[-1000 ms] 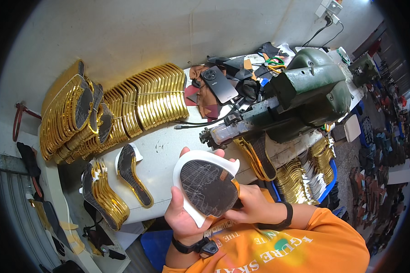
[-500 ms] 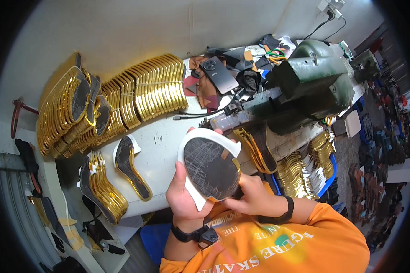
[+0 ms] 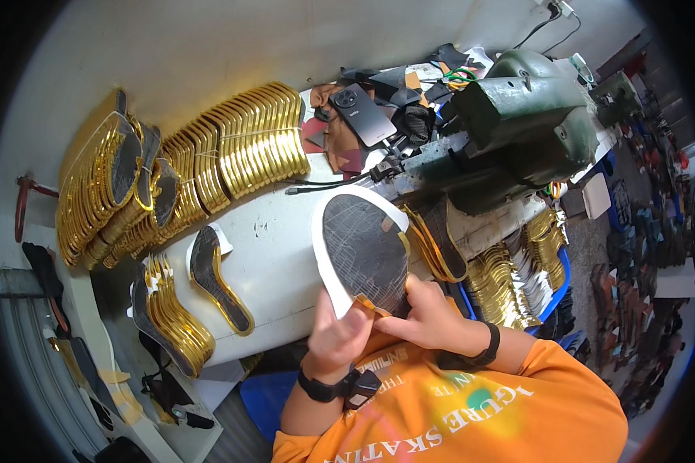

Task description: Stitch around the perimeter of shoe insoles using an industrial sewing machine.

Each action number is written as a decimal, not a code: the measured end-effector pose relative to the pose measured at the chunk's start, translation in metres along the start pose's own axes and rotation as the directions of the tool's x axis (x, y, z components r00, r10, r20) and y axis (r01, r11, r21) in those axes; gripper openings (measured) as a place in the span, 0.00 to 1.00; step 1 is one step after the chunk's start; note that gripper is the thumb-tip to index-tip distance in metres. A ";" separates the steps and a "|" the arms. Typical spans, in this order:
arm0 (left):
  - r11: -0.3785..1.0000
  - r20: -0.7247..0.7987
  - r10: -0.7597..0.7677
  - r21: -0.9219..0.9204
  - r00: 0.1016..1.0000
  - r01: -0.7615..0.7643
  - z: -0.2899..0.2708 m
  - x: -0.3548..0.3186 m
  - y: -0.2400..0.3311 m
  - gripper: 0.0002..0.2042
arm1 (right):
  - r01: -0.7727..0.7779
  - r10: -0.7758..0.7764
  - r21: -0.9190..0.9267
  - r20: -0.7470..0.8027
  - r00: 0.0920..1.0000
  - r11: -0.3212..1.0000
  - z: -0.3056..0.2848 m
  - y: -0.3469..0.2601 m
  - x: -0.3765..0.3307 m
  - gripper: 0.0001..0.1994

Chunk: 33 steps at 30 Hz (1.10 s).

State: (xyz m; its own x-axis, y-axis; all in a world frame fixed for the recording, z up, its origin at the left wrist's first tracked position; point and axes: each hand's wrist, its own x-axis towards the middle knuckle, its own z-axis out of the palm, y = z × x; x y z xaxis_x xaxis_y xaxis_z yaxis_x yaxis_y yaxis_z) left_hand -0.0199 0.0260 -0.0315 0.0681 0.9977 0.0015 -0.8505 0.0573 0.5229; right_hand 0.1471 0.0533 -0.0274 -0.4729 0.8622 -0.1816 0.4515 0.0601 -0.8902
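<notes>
Between my hands is a shoe insole [image 3: 363, 239], its dark scratched underside facing up. A white strip [image 3: 323, 231] curves around its left and top edge, and gold lining shows along its lower right. My left hand [image 3: 337, 338] is closed at the lower end, thumb and fingers pinching the strip and edge there. On the opposite side, my right hand [image 3: 434, 318] grips the lower right edge with its thumb on top. The lower part of the insole is hidden by my hands. A similar insole with a white piece [image 3: 216, 278] lies on the bench to the left.
Gold insoles [image 3: 255, 139] stand in long rows along the wall, with another stack [image 3: 170, 316] at the bench's left edge. A green sewing machine [image 3: 517, 139] occupies the right. A phone [image 3: 361, 116] rests on scraps, and a blue bin [image 3: 560, 289] holds more insoles.
My left hand has shifted from the insole's left side to its lower end, closing there. The insole has turned slightly and moved up; my right hand keeps its hold.
</notes>
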 end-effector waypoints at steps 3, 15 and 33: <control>0.945 -0.053 -0.085 0.311 0.995 0.097 -0.001 -0.012 0.004 0.32 | 0.045 -0.046 -0.012 -0.037 0.998 0.999 0.006 0.010 -0.004 0.24; 0.823 -0.142 -0.291 0.468 0.946 0.323 0.005 -0.023 0.043 0.21 | -0.187 -0.033 0.942 0.204 0.979 0.279 -0.023 0.028 -0.004 0.23; 0.969 -0.299 -0.002 0.236 0.954 0.076 -0.018 -0.027 0.003 0.30 | -0.279 -0.055 0.871 0.327 0.943 0.404 -0.008 0.012 -0.016 0.20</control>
State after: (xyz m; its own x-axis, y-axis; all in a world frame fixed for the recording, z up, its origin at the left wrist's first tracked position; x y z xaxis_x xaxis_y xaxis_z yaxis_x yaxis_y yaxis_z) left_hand -0.0338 -0.0003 -0.0453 -0.0887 0.9631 -0.2543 -0.6958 0.1227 0.7076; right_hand 0.1669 0.0441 -0.0319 -0.7185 0.6454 -0.2593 -0.3447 -0.6542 -0.6732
